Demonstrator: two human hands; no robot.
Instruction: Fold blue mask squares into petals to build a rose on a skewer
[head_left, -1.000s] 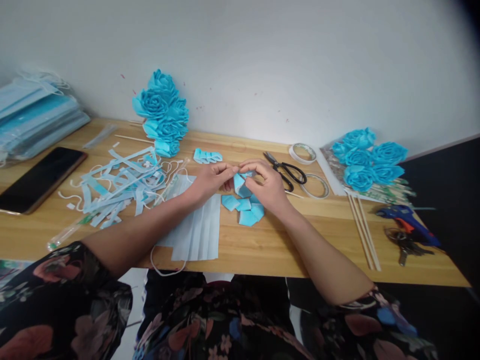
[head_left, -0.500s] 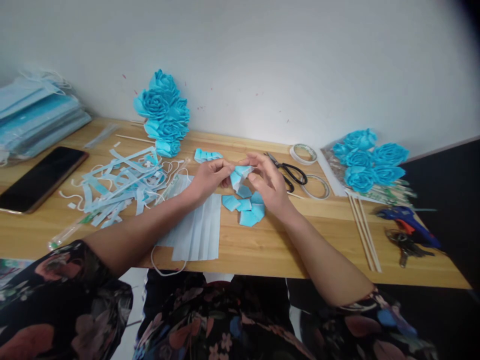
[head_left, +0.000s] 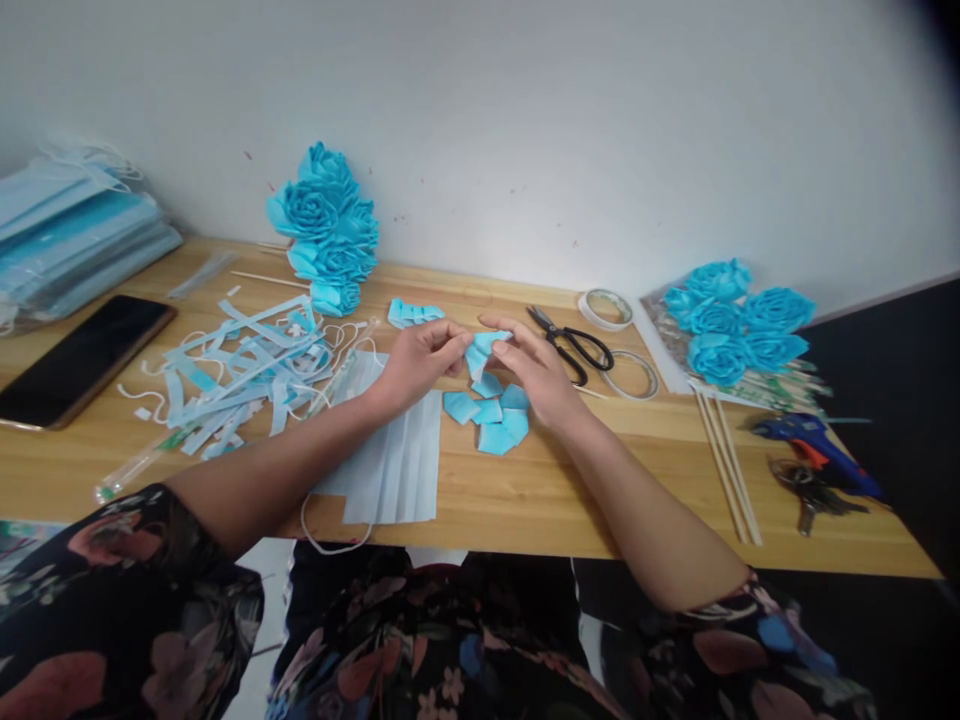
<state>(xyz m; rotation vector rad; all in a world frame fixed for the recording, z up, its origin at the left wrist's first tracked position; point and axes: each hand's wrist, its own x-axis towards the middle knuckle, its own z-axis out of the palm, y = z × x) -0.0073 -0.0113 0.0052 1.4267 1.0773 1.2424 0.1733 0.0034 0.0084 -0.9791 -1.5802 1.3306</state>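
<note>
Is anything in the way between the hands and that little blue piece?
Nothing visible. The left hand and right hand both pinch the blue piece already, above the pile of blue pieces.

Scissors [head_left: 574, 345] lie beside a tape roll [head_left: 606, 307]; phone [head_left: 79, 355] far left.

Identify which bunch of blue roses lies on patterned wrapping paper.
The right-hand bunch, near the glue gun; the left-hand bunch leans against the wall, with no paper beneath.
</note>
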